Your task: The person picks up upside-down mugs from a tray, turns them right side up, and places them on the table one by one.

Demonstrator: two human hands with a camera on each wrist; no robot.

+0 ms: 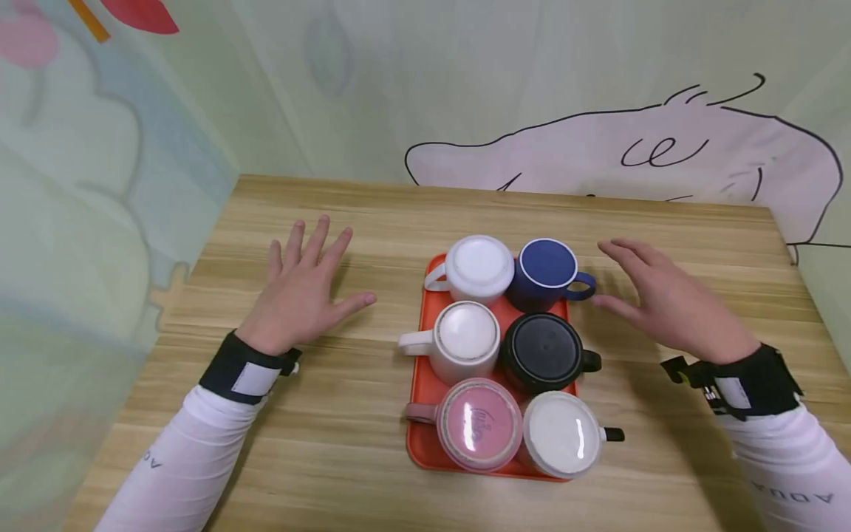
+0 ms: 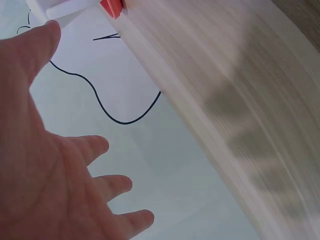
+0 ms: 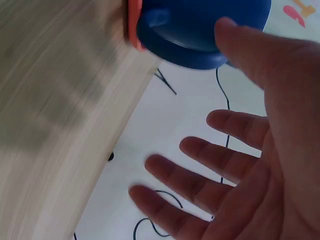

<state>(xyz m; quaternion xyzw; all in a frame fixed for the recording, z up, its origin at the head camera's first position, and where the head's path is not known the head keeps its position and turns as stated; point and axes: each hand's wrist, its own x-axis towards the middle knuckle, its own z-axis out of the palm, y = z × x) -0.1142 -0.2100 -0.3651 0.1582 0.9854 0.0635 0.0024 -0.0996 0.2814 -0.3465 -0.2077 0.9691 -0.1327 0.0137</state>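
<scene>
Several mugs stand upside down in two columns on a red tray (image 1: 425,451). The left column has a white mug (image 1: 480,266) at the back, another white mug (image 1: 467,332) in the middle and a pink mug (image 1: 480,425) in front. On the right are a blue mug (image 1: 547,264), a black mug (image 1: 545,351) and a white mug with a black handle (image 1: 561,434). My right hand (image 1: 671,299) hovers just right of the blue mug's handle, fingers spread and holding nothing. Left of the tray, my left hand (image 1: 299,295) is spread above the table, also holding nothing.
The tray sits on a wood-grain table (image 1: 346,443). Behind the table's back edge rises a pale wall covering (image 1: 332,96) with cartoon drawings, which continues along the left side. Most mug handles stick out past the tray's sides.
</scene>
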